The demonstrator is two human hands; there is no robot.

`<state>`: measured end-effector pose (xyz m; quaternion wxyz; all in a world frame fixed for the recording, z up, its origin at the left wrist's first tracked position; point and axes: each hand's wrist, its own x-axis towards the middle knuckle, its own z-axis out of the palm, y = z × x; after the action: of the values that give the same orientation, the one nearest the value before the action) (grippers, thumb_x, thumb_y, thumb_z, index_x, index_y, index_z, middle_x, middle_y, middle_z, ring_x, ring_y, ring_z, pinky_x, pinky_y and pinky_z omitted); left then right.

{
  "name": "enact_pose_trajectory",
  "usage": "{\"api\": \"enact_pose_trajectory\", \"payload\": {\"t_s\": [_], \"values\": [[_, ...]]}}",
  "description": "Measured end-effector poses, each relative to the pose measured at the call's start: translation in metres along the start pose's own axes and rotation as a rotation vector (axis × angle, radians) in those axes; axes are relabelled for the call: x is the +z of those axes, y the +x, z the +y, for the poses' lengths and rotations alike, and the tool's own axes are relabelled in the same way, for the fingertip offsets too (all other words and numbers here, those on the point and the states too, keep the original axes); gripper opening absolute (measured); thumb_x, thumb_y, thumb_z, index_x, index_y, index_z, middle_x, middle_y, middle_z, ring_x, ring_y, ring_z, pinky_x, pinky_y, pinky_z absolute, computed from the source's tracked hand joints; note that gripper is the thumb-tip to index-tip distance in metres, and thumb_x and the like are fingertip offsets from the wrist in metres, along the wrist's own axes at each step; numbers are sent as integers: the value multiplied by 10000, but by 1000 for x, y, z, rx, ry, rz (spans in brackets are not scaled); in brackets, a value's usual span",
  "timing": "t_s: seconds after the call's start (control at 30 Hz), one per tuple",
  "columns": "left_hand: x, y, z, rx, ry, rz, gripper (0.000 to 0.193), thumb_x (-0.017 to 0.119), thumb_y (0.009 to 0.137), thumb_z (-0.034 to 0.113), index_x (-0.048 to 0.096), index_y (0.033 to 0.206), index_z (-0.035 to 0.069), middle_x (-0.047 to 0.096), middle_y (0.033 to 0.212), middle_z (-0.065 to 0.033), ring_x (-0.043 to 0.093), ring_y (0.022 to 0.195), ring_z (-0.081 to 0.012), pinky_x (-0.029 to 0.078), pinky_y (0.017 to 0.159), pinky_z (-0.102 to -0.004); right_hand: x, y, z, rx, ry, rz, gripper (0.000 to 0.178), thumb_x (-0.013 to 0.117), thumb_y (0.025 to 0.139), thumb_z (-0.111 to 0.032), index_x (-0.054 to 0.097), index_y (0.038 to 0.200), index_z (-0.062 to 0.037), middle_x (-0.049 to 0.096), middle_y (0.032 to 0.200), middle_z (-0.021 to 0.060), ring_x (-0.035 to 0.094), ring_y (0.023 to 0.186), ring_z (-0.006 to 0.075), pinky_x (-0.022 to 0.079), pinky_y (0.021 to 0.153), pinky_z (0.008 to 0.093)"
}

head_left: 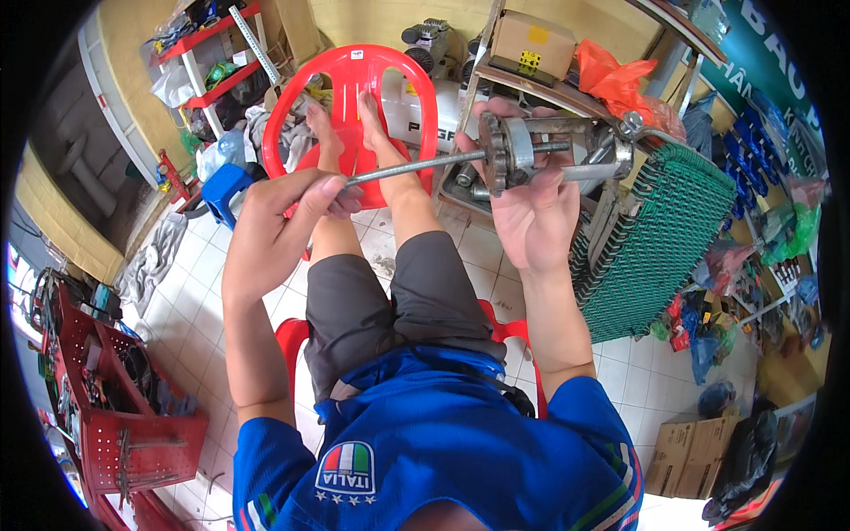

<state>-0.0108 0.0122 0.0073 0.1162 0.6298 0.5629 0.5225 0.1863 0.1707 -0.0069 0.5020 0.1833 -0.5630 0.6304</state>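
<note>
My left hand (292, 212) is closed around the near end of a long thin metal rod (416, 165), thumb pressed along it. The rod runs to the right and passes into a metal assembly with a toothed disc (496, 153), a pale band behind the disc and bars reaching right to a bolted end piece (630, 142). My right hand (536, 221) grips this assembly from below and behind, its fingers partly hidden by the metal. Both hands hold the piece in the air above my knees.
My bare feet rest on a red plastic chair (422, 75) ahead. A blue stool (227, 188) stands left of it. A green woven folding bed (660, 239) leans at right, near a shelf with a cardboard box (531, 44). A red tool cart (146, 442) stands at lower left.
</note>
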Motion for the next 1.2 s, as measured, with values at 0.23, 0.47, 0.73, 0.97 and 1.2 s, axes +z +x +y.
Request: {"api": "enact_pose_trajectory", "payload": {"t_s": [0.23,0.47,0.73,0.97,1.2], "values": [[7,0,5,419,216,270,171,693,790,62,651,928,-30,671,888,-103,634,773,-169,500,703,-280,1,-1,-2,27,46,23,557,575,884,-373,376,1340,-122,383,1378,198,347,1317,345,319,1076,539],[-1,-4,7,81,-36,59,140,683,791,35,650,896,-52,671,868,-117,636,767,-170,500,691,-275,1,-3,-5,7,28,18,584,585,876,-380,362,1350,-123,366,1386,197,335,1322,344,306,1081,546],[5,-4,12,226,140,154,142,690,777,38,667,903,-24,669,869,-106,635,752,-171,500,676,-277,6,-2,-7,8,30,24,617,589,866,-404,343,1356,-121,380,1377,187,352,1312,339,320,1075,539],[3,-7,8,193,-23,101,220,619,874,166,653,891,-51,668,821,-118,639,732,-184,503,680,-291,6,-2,-7,2,-9,-6,630,594,863,-411,337,1363,-125,387,1374,186,355,1308,343,327,1069,536],[-1,-5,15,30,-63,-17,227,577,904,155,651,878,-59,663,792,-107,637,720,-157,501,681,-273,7,-4,-7,-9,11,-2,613,585,873,-412,346,1359,-124,383,1375,190,347,1313,342,321,1074,529]]}}
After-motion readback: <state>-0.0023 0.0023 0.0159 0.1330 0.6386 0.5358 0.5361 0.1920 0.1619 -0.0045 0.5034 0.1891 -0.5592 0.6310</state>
